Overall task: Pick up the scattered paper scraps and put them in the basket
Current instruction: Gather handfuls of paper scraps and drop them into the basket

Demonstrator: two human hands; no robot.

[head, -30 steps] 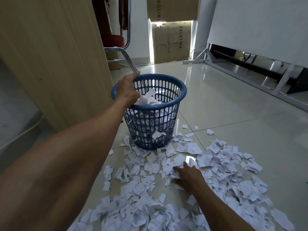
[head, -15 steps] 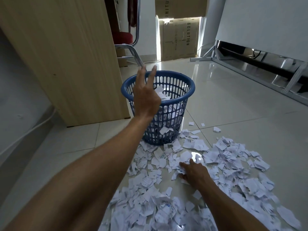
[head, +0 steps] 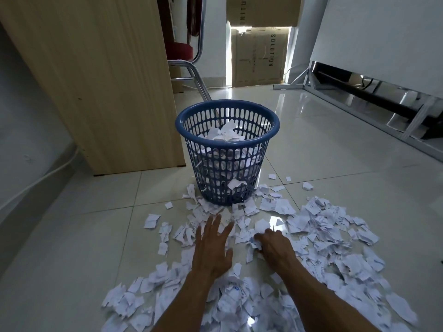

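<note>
**Coming back down for the next handful**

The left hand (head: 213,248) was at the rim of the basket (head: 227,144) a moment ago, letting paper go. Now it is low again and lies flat on the floor (head: 335,152), with the fingers straight and spread over the paper scraps (head: 323,224), holding nothing. The right hand (head: 273,245) has stayed in the pile just beside it, and its fingers are now curled around a small bunch of scraps. I judge that one load is delivered and the next gathering begins.

The basket stands upright just beyond both hands and already has white paper inside, a heap that stays below the rim. Most scraps are not yet collected; they lie around its foot and spread wide toward the person and to the right, so much of the task remains.

A wooden panel (head: 96,80) stands close to the left of the basket, a chair (head: 189,51) is behind it, and cardboard boxes (head: 259,58) are farther back. A white cable (head: 48,173) runs along the left wall. Nothing blocks the way to the basket.
</note>
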